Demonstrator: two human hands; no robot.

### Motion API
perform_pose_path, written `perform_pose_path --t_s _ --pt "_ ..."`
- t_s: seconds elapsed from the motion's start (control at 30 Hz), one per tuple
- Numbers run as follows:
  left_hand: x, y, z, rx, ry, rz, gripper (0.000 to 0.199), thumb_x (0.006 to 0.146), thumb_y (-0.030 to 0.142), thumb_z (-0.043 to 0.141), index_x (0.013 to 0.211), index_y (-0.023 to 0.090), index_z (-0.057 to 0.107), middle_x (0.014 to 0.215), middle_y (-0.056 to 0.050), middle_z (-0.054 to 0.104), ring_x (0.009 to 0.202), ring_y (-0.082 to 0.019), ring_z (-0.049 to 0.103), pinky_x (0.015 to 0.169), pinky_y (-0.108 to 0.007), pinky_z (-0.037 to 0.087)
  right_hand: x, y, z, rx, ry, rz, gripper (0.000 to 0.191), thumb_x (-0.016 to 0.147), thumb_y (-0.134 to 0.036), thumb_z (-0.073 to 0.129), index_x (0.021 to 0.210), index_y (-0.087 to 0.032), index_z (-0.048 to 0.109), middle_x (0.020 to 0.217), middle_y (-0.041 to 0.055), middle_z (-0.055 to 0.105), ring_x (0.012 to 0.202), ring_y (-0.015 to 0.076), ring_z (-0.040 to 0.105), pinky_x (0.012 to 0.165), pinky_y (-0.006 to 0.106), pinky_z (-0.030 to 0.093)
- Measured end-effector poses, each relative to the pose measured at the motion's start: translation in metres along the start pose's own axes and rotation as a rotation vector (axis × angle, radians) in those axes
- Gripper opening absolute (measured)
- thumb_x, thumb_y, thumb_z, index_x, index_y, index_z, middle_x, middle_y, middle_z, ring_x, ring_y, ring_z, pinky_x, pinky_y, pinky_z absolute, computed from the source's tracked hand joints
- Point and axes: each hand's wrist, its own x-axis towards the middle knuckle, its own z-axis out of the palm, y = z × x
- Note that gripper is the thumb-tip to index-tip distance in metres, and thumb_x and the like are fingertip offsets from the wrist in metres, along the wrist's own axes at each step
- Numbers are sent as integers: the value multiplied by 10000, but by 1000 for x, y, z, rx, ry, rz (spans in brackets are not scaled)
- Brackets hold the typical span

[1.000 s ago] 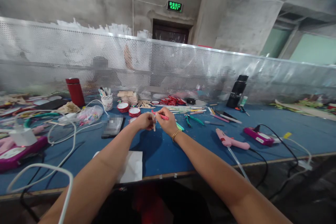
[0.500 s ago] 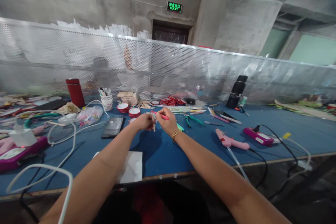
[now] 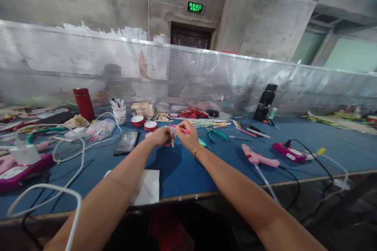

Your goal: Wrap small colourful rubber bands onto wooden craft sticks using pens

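Observation:
My left hand (image 3: 160, 136) is closed on a flat wooden craft stick (image 3: 172, 142), held nearly upright above the blue table. Its upper end looks reddish. Just to the right, my right hand (image 3: 191, 136) grips a pink-red marker pen (image 3: 184, 130) like a writing tool, pointing left toward the stick. Whether its tip touches the wood, I cannot tell. Small round red-and-white tins (image 3: 150, 126) stand behind my left hand. Green-handled pliers (image 3: 219, 135) lie to the right of my right hand.
A phone (image 3: 126, 143) lies left of my hands, with white paper (image 3: 150, 188) at the front edge. On the right are a pink glue gun (image 3: 257, 157) and a purple power strip (image 3: 290, 153). White cables (image 3: 84, 149) loop on the left. Red (image 3: 84, 104) and black (image 3: 266, 102) bottles stand behind.

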Motion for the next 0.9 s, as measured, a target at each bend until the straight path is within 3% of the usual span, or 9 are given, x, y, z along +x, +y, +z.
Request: perform_pose_path --t_s 0.33,0.63,0.9 --pt "-1 1 0 -16 -14 13 35 803 156 597 787 140 570 531 16 602 464 -96 574 519 -201 492 -2 -5 2 35 -18 -43 126 833 -298 497 752 -215 547 692 -20 608 645 131 557 642 242 410" --pt "3 -2 0 -10 1 -6 109 757 174 651 738 154 546 525 17 604 475 -108 580 531 -213 493 0 -1 0 -7 -12 28 103 807 -276 498 734 -222 546 684 -15 618 636 141 554 632 249 412" --pt "3 -3 -1 -7 -25 21 77 787 192 633 798 138 579 546 13 607 476 -102 581 513 -202 487 -3 -5 3 60 -7 -39 112 829 -281 507 747 -213 544 678 -27 596 624 126 549 624 235 402"
